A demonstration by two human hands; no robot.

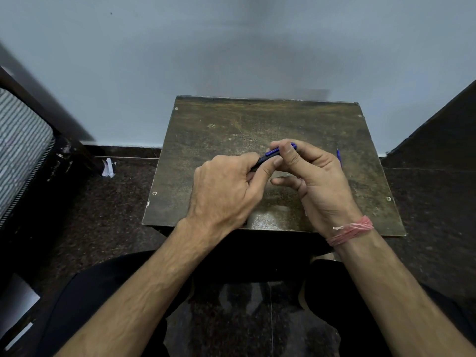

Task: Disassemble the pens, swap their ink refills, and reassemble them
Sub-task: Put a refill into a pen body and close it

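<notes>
Between my two hands, above the counter (211, 119), I hold the blue pen (273, 153) at both ends. The left hand (226, 189) closes around the dark lower end, and the right hand (311, 173) pinches the clip end with thumb and forefinger, I think to twist the barrel apart. Just right of my right fingers (287, 153), a second blue piece (339, 157) lies on the counter.
</notes>
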